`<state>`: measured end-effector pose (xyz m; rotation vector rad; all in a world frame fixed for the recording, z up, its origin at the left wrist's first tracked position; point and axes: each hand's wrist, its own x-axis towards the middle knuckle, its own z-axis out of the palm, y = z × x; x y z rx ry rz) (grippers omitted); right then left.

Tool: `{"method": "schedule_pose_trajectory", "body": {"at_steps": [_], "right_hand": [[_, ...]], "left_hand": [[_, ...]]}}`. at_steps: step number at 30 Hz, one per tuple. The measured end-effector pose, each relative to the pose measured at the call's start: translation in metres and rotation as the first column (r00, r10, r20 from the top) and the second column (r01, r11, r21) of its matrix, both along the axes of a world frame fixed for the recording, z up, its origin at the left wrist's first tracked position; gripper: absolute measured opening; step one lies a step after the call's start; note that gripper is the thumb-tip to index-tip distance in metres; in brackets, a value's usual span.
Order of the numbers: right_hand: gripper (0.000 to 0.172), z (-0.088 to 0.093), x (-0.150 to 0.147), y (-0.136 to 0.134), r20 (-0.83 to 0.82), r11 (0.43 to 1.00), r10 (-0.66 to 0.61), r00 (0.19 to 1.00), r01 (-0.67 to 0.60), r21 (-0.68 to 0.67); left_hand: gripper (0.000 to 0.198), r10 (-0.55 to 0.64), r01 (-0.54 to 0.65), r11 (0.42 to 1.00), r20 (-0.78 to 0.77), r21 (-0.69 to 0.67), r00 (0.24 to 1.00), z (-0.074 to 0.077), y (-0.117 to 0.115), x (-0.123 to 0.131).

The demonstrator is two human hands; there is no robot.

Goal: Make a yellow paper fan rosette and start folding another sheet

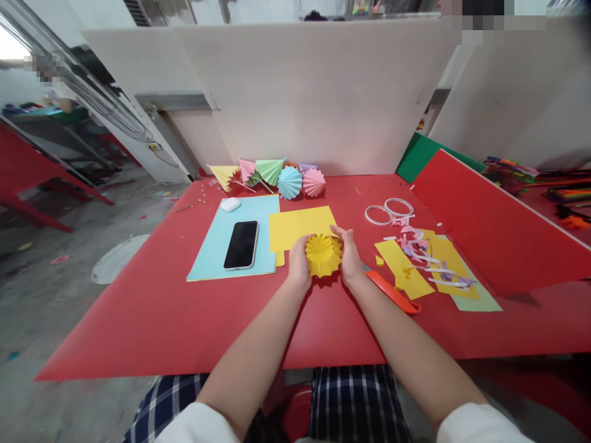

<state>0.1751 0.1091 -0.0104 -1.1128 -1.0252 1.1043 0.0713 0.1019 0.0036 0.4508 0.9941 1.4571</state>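
Observation:
A yellow pleated paper round (324, 255), with a scalloped edge, is held between my two hands above the table. My left hand (301, 263) cups it from the left, its fingers partly hidden behind the paper. On the opposite side, my right hand (349, 257) presses against its edge, with the fingertips showing above. Behind the round lies a flat sheet of yellow paper (300, 226). An orange-red handled tool (392, 292), probably a cutter, rests beside my right wrist, partly covered by it.
On blue paper (210, 249) lie a phone (241, 245) and a white mouse-like object (231, 205). Small paper umbrellas (270, 172) line the back. Tape rings (388, 212), yellow scraps (406, 271) and paper strips (418, 246) lie rightward, near a leaning red board (498, 234).

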Motion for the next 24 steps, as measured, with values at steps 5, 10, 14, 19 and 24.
{"method": "schedule_pose_trajectory", "body": {"at_steps": [5, 10, 14, 19, 24], "right_hand": [[0.074, 0.010, 0.007, -0.007, 0.439, 0.957, 0.113, 0.892, -0.216, 0.193], [0.094, 0.008, 0.000, -0.012, 0.660, 0.915, 0.129, 0.740, -0.345, 0.208], [0.084, 0.004, -0.004, -0.012, 0.694, 0.918, 0.082, 0.716, -0.325, 0.228], [0.068, 0.004, -0.004, -0.012, 0.691, 0.921, 0.004, 0.723, -0.271, 0.279], [0.059, 0.004, -0.004, -0.012, 0.692, 0.918, -0.042, 0.721, -0.244, 0.311]], "left_hand": [[0.029, 0.104, -0.101, 0.994, 0.072, -0.041, 0.992, 0.003, 0.005, -0.013], [0.027, 0.128, -0.128, 0.992, 0.043, 0.002, 0.991, -0.003, 0.008, -0.014], [0.027, 0.113, -0.114, 0.993, 0.053, 0.012, 0.992, -0.002, 0.007, -0.010], [0.026, 0.099, -0.098, 0.995, -0.036, 0.027, 0.994, 0.000, 0.004, -0.008], [0.032, 0.095, -0.089, 0.994, -0.085, 0.069, 0.992, -0.004, 0.004, -0.010]]}}
